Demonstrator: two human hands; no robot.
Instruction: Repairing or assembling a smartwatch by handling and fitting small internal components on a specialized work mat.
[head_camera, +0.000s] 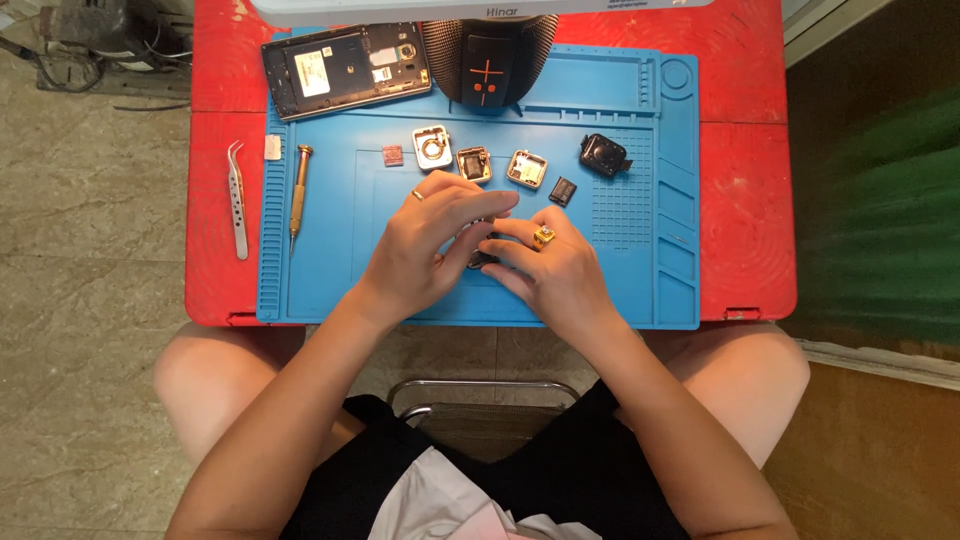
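Red table, blue mat, stone floor, both hands pinching small dark part

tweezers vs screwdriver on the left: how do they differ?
The tweezers are silvery with a curved tip and lie on the red table; the screwdriver is brass-coloured, straight, and lies on the blue mat. The tweezers lie farther left. Both lie lengthwise, untouched by either hand.

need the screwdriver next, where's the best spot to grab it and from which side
Grip the screwdriver around its gold handle, the thick upper part near the top. It lies flat along the left ribbed edge of the blue mat, tip toward the person, so come from above with the left hand, fingers either side. The tweezers lie clear to its left.
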